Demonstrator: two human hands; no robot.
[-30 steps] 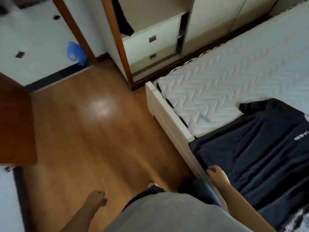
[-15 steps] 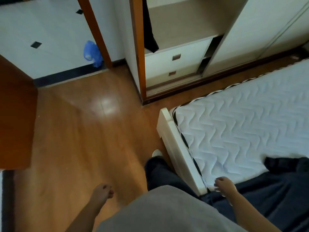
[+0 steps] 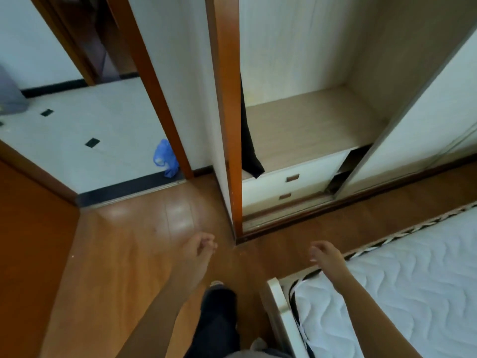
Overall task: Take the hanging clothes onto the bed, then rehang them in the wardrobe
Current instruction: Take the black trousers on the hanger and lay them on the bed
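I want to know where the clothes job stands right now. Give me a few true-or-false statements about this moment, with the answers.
1. The left hand and the right hand hold nothing. True.
2. A dark garment hangs in the open wardrobe. True.
3. The blue bag lies inside the wardrobe. False: it lies on the tiled floor, outside it.
4. The two drawers are pulled out. False: both are pushed in.
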